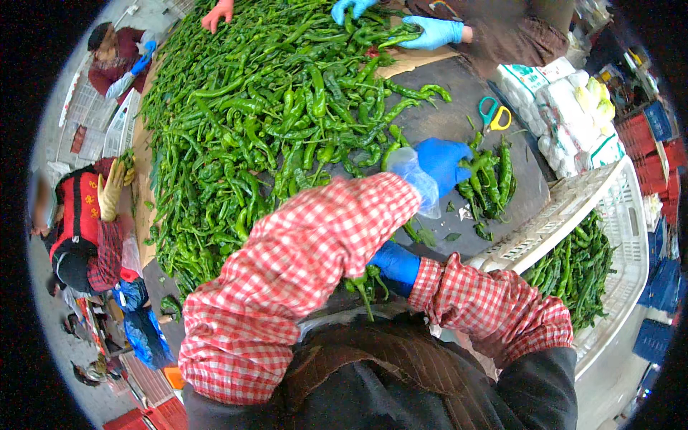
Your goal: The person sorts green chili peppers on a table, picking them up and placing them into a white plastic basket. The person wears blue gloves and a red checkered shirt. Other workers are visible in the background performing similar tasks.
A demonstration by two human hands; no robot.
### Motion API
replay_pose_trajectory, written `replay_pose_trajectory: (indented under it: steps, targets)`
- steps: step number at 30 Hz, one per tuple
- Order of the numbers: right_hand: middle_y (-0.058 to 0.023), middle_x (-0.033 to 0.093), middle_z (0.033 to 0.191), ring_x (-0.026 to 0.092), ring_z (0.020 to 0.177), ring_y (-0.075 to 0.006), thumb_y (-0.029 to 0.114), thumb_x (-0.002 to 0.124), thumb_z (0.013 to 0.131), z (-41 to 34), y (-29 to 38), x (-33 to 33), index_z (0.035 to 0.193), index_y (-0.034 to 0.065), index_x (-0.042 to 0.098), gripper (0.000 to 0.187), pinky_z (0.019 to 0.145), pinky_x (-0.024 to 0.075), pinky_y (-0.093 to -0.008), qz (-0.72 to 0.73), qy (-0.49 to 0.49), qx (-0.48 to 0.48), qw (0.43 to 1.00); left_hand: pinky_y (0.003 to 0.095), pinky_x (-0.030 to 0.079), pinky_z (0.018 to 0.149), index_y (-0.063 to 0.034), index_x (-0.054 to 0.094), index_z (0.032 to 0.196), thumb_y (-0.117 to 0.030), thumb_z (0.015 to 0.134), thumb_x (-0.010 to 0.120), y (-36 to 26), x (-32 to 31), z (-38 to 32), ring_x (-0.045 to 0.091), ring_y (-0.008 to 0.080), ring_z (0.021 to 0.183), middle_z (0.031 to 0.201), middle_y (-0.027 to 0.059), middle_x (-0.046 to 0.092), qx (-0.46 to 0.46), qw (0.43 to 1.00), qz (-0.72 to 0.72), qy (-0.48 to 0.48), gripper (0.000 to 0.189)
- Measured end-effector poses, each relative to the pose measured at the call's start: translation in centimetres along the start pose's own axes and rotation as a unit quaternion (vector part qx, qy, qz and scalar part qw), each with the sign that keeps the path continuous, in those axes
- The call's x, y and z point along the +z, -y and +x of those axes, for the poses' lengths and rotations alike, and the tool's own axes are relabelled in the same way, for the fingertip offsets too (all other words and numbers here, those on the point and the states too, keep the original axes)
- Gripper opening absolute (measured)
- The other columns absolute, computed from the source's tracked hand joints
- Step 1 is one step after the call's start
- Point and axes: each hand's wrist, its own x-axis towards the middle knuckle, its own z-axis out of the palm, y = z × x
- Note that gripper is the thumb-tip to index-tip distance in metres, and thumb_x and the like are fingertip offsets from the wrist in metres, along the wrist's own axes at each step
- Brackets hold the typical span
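Note:
My left hand (pixel 442 165), in a blue glove with a clear plastic cuff, reaches across to the right. Its fingertips meet the stem end of a small bunch of long green peppers (pixel 488 180) on the dark tabletop; the grip is partly hidden. Below that forearm is my right hand (pixel 396 264), also blue-gloved, close to my body. A few green peppers (pixel 367 287) stick out from it, its fingers mostly covered by my left sleeve. A large heap of green peppers (pixel 258 118) spreads over the table to the left and ahead.
Scissors (pixel 495 114) with teal and yellow handles lie beyond the bunch. A white plastic crate (pixel 637 226) holding green peppers stands at right, near plastic-wrapped packs (pixel 570 113). Across the heap are a co-worker's light-blue gloved hands (pixel 434 33) and a pink-gloved hand (pixel 219 15); other people are at left.

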Motion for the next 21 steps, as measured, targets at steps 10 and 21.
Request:
replay_pose_trajectory:
  steps: [10,21]
  targets:
    - [-0.0064,0.058,0.083,0.056,0.070,-0.0159,0.008,0.061,0.066,-4.4,8.4,-2.1,0.098,0.0034,0.053,0.033,0.061,0.0454,-0.0275,0.042,-0.057,-0.095,0.993,0.0244,0.043,0.072,-0.0091,0.053,0.104,-0.013,0.076,0.055,3.9,-13.0,-8.8,0.054,0.0122,0.080,0.088,0.0076,0.058,-0.049,0.968,-0.119,-0.217,0.028]
    - [-0.0147,0.044,0.115,0.042,0.105,-0.0201,0.005,0.061,0.070,-32.8,13.1,-17.5,0.116,-0.0027,0.038,0.052,0.089,0.0329,-0.0299,-0.617,-0.664,-0.076,0.415,0.0267,0.043,0.074,-0.0046,0.052,0.104,-0.004,0.076,0.052,8.7,-8.0,-29.9,0.055,0.0189,0.085,0.097,0.0107,0.056,-0.261,0.943,-0.049,-0.201,0.028]
